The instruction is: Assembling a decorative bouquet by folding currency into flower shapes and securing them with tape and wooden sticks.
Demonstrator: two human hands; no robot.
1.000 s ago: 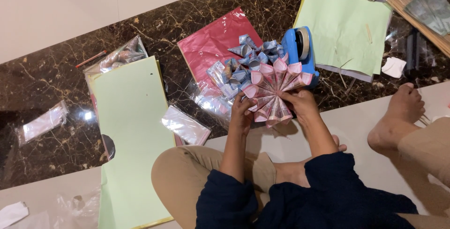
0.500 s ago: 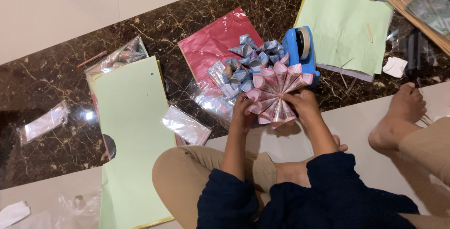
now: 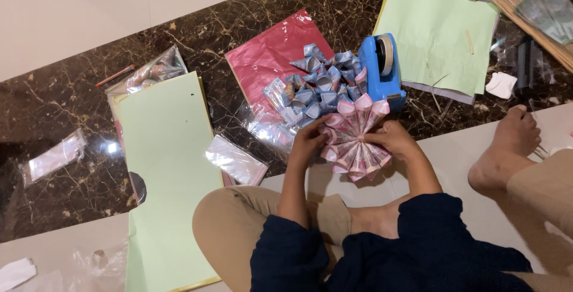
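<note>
Between both hands, left [image 3: 307, 143] and right [image 3: 394, 141], pink folded-paper rosette [image 3: 353, 143] in firm grip.

I see a pink folded-paper rosette [image 3: 353, 138] | round fan of pleated cone-shaped folds, pink with pale print | held up facing the camera, gripped at its left and right edges | centre of frame, just below a pile of blue folded cones [image 3: 319, 86]
</note>
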